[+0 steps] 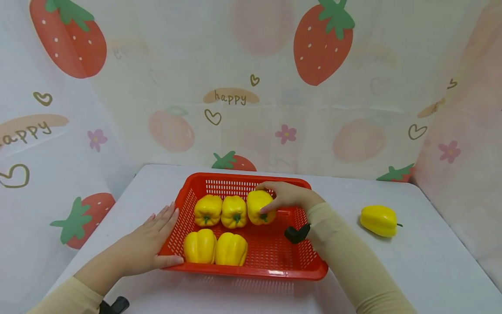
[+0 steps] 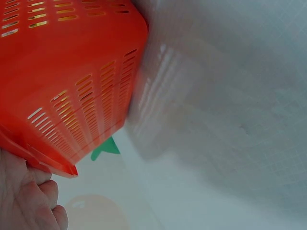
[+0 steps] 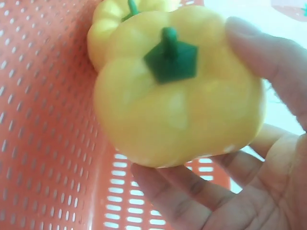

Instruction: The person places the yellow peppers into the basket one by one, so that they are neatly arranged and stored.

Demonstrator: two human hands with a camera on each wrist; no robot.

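My right hand [image 1: 288, 194] grips a yellow bell pepper [image 1: 259, 206] in the back row of a red plastic basket [image 1: 251, 271]. The right wrist view shows that pepper [image 3: 180, 110] between thumb and fingers, its green stem facing the camera. Left of it in the back row sit two more yellow bell peppers [image 1: 234, 212]. Two others [image 1: 200, 247] lie side by side at the front left of the basket. Along the basket's left rim rests my left hand [image 1: 147, 242], fingers extended, thumb at the near corner. Its fingers [image 2: 41, 191] touch the rim in the left wrist view.
Another yellow bell pepper [image 1: 379, 221] lies on the white table [image 1: 423, 261] to the right of the basket. Behind and beside the table hangs a cloth [image 1: 176, 78] printed with strawberries, hearts and flowers. Black straps or mounts sit at both wrists.
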